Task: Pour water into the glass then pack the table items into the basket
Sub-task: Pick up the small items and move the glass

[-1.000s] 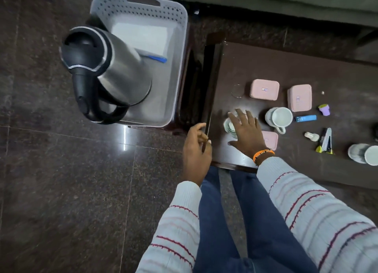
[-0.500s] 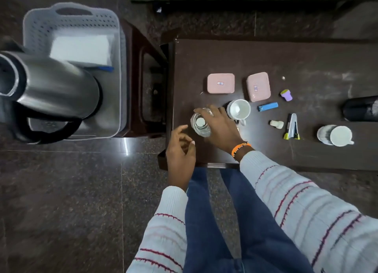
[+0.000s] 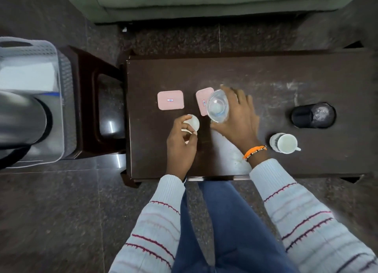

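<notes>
The clear glass point(image 3: 217, 107) is gripped in the right hand point(image 3: 237, 121), fingers wrapped around its far side and thumb on the near side. It is seen from above, mouth toward the camera; whether it is lifted off the dark wooden worktop point(image 3: 266, 78) cannot be told. It overlaps the right edge of a pink rectangular case point(image 3: 201, 100).

Just left of that hand, the left hand point(image 3: 181, 143) closes its fingertips around a white cup point(image 3: 192, 123), thumb and forefinger pinching the rim. Beyond the left hand lies a 2nd pink case point(image 3: 170, 100), flat on the worktop and apart from the 1st.

To the right of the right hand, near its wrist with the orange bracelet point(image 3: 254, 151), a white cup on a saucer point(image 3: 284, 143) stands with its handle pointing right. Farther right and beyond that, a black cylindrical speaker point(image 3: 314, 115) lies on its side.

Well to the left of the left hand, past a dark wooden stool point(image 3: 96, 100), a grey perforated basket point(image 3: 51, 53) holds a white sheet. A steel kettle point(image 3: 22, 117) looms in front of the basket at the left edge, blurred.
</notes>
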### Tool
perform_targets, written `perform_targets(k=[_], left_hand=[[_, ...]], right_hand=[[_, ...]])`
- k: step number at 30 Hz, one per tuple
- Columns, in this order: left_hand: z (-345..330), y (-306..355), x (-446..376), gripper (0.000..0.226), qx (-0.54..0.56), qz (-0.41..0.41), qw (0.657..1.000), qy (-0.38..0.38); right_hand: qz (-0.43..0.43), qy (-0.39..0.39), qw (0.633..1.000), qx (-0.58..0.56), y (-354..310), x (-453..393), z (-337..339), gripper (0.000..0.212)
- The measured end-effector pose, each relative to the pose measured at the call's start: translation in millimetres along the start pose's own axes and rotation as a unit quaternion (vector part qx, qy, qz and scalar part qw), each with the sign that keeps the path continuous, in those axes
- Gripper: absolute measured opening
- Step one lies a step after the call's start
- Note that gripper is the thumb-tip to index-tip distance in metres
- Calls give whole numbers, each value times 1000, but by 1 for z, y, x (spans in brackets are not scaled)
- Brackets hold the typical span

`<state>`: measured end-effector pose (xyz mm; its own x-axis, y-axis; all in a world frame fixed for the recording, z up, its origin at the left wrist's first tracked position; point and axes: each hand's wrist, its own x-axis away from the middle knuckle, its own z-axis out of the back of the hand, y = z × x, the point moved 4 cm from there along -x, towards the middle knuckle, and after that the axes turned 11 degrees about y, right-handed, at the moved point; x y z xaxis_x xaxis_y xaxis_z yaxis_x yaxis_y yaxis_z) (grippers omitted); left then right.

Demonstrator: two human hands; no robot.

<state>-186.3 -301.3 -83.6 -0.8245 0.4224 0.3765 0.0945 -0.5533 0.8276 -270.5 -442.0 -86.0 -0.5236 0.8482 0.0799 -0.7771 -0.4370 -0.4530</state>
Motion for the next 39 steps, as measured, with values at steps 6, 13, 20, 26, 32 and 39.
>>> perform_targets(k=[6, 13, 20, 26, 32, 39], left_hand=[[-35, 6, 2, 38, -26, 8, 999, -34], [-50, 2, 2, 37, -54, 15, 997, -53], [-54, -2, -5, 35, -79, 32, 996, -41], [-59, -1, -12, 36, -75, 38, 996, -28], [-57, -2, -14, 36, -72, 34, 996, -29], [-40, -4, -22, 33, -41, 48, 998, -17]], right_hand=[[-41, 29, 999, 11, 44, -49, 5, 86], [-55, -28, 998, 22, 68, -89, -21, 90], [-61, -63, 995, 53, 77, -91, -47, 91], [-61, -55, 995, 61, 80, -83, -56, 88], [-67, -48, 995, 56, 80, -80, -59, 86], [-85, -95, 991, 43, 71, -75, -60, 93]])
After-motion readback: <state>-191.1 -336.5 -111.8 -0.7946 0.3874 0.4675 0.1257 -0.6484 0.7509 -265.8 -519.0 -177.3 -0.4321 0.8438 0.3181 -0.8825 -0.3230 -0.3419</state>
